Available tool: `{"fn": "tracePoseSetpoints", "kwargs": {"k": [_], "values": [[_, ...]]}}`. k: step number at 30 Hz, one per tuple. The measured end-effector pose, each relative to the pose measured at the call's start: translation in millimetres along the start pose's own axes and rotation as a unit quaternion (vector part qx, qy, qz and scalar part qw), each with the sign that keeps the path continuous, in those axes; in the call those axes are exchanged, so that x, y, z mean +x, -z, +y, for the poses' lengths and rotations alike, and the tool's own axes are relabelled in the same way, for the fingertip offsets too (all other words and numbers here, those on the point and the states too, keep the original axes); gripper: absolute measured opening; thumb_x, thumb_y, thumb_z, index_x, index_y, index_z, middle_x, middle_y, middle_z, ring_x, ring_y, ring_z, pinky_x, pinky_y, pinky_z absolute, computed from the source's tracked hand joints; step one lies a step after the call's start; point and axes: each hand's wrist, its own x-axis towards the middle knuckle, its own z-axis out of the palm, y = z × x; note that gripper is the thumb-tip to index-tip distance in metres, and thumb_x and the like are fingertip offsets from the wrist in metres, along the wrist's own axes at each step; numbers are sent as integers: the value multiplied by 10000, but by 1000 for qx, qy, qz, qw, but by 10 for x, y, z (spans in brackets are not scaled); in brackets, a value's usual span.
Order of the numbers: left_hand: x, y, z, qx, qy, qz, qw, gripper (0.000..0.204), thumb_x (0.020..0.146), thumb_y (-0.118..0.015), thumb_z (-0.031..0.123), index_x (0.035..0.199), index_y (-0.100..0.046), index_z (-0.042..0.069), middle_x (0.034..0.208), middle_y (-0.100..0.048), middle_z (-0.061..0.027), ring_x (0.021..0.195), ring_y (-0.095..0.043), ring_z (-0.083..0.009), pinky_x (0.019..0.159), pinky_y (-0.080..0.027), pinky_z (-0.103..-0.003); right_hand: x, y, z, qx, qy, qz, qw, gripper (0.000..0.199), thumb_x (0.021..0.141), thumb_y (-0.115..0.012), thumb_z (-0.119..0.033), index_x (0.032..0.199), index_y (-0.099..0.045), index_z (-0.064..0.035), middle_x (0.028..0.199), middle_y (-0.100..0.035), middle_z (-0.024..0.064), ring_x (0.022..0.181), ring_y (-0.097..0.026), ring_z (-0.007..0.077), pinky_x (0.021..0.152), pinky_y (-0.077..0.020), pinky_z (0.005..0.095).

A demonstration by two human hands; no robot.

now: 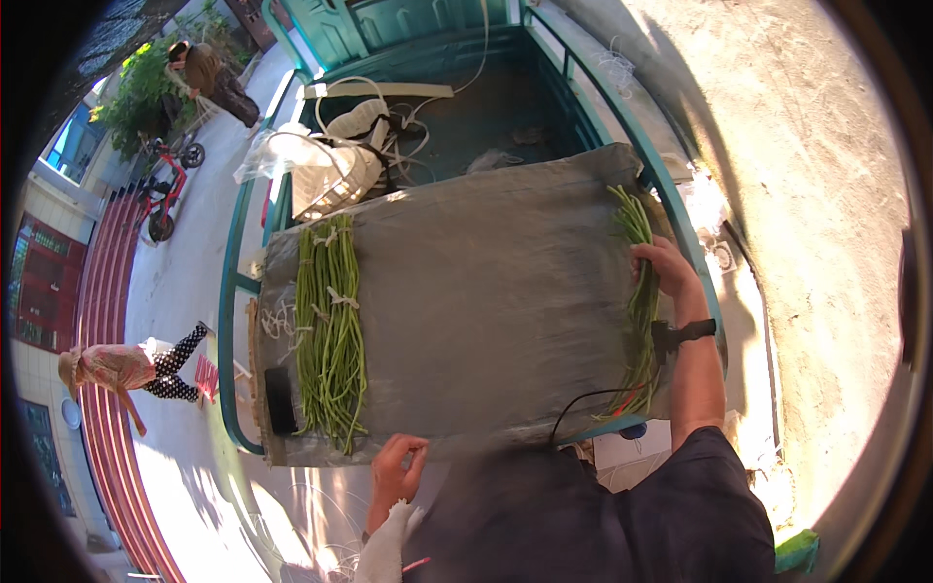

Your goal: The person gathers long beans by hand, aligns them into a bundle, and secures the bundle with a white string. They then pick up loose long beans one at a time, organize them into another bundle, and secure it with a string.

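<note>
Long green beans [639,311] lie under the closed right hand [664,264]; left hand [397,468] curled, holding nothing.

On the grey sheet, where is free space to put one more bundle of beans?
The wide middle of the grey sheet is bare, between the tied bean bundles on the left and the beans under the right hand. The left edge is crowded with strings and a dark block.
</note>
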Motion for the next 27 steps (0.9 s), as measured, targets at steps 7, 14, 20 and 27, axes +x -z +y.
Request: {"fn": "tracePoseSetpoints", "kwargs": {"k": [7, 14, 20, 27], "values": [[211, -105, 34, -115, 38, -65, 991, 106, 936, -688, 87, 1011, -706, 13, 971, -722, -90, 881, -698, -180, 800, -550, -302, -468, -1222, -455, -95, 71, -206, 971, 191, 971, -669, -208, 984, -543, -66, 732, -582, 25, 562, -596, 127, 511, -501, 289], [634, -439, -304, -324, 127, -184, 919, 197, 1008, -635, 126, 1174, -633, 20, 1044, -701, -45, 947, -658, -127, 858, -518, -284, -304, -2476, 901, -464, 125, -152, 864, 425, 888, -728, -241, 1138, -513, 27, 942, -688, 269, 914, -684, 435, 789, -545, 517], [743, -562, -606, -369, 193, -174, 892, 210, 1026, -619, 165, 1190, -610, 33, 1065, -701, -64, 947, -669, -148, 835, -532, -287, -559, -2737, 1245, -534, 145, -138, 821, 497, 852, -766, -196, 1174, -456, 22, 1003, -680, 292, 991, -657, 481, 853, -530, 542], [987, -663, -573, -410, 232, -196, 860, 329, 1037, -603, 209, 1318, -565, 42, 1168, -688, -79, 995, -682, -179, 860, -548, -330, -533, -2685, 1078, -589, 231, -210, 745, 456, 840, -755, -131, 1174, -478, 8, 989, -679, 267, 932, -657, 480, 793, -538, 540]]}}
